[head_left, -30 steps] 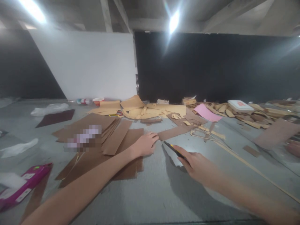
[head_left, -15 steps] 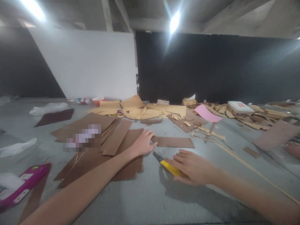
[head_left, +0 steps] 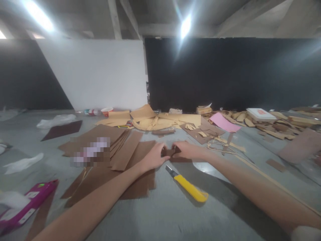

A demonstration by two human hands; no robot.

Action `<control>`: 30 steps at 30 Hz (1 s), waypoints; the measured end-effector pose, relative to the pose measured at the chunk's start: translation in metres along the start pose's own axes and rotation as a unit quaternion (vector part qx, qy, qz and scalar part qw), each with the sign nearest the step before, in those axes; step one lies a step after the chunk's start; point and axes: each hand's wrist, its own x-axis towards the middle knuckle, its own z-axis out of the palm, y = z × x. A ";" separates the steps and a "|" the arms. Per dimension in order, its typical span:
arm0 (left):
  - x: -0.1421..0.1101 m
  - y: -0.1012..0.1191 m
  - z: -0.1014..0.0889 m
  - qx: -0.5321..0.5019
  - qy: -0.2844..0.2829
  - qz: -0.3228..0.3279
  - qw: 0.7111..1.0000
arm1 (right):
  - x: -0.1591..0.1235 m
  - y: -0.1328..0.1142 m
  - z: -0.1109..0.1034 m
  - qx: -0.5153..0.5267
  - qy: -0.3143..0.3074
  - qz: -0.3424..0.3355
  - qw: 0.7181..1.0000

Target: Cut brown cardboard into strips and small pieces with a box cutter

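Observation:
My left hand (head_left: 154, 156) and my right hand (head_left: 187, 150) face each other at the middle of the table. Their curled fingers grip a brown strip (head_left: 170, 153) of sheet material from both sides, its near end seeming lifted. Part of that strip passes under my right hand, so much of it is hidden. On the table just in front of my hands lies a yellow utility knife (head_left: 191, 189), blade out and pointing up-left, untouched. Beside my left forearm is a spread pile of brown sheets (head_left: 126, 152).
A magenta device (head_left: 31, 202) lies at the left, near white crumpled plastic (head_left: 23, 163). Tan sheets (head_left: 165, 119) and a pink sheet (head_left: 224, 122) stretch along the back. A white box (head_left: 260, 114) rests on scraps at the back right. Thin strips (head_left: 273, 182) run along the right.
My right hand has let go of the utility knife, which now lies on the table. It has moved forward to the brown strip, beside my left hand.

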 end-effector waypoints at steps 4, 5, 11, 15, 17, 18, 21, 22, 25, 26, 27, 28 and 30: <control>-0.001 0.000 -0.002 -0.059 -0.010 -0.011 0.998 | 0.002 0.000 -0.004 0.038 -0.026 0.006 0.999; 0.000 0.000 -0.002 -0.079 -0.014 -0.013 0.997 | 0.002 0.001 -0.005 0.051 -0.032 -0.002 0.998; 0.004 -0.007 -0.004 -0.155 -0.039 -0.020 0.987 | 0.004 0.006 -0.005 0.076 -0.046 -0.040 0.995; 0.007 -0.014 -0.004 -0.199 -0.058 -0.034 0.978 | 0.008 0.007 -0.006 0.078 -0.057 -0.057 0.994; 0.008 -0.017 -0.004 -0.217 -0.066 -0.040 0.973 | 0.010 0.008 -0.007 0.078 -0.060 -0.064 0.993; 0.008 -0.018 -0.004 -0.221 -0.068 -0.044 0.972 | 0.011 0.008 -0.007 0.077 -0.060 -0.066 0.993; 0.009 -0.020 -0.005 -0.230 -0.073 -0.050 0.969 | 0.012 0.012 -0.006 0.098 -0.061 -0.072 0.991; 0.009 -0.020 -0.005 -0.234 -0.074 -0.052 0.968 | 0.012 0.014 -0.005 0.116 -0.066 -0.075 0.988; 0.009 -0.020 -0.005 -0.248 -0.082 -0.061 0.963 | 0.013 0.018 -0.001 0.169 -0.083 -0.077 0.979; 0.009 -0.020 -0.006 -0.249 -0.085 -0.063 0.963 | 0.014 0.019 0.000 0.179 -0.086 -0.077 0.977; 0.009 -0.019 -0.006 -0.249 -0.087 -0.063 0.963 | 0.014 0.019 0.002 0.184 -0.086 -0.076 0.976; 0.008 -0.019 -0.006 -0.249 -0.085 -0.062 0.963 | 0.015 0.019 0.003 0.186 -0.082 -0.076 0.976; 0.007 -0.016 -0.007 -0.246 -0.075 -0.054 0.965 | 0.014 0.018 0.005 0.182 -0.066 -0.073 0.978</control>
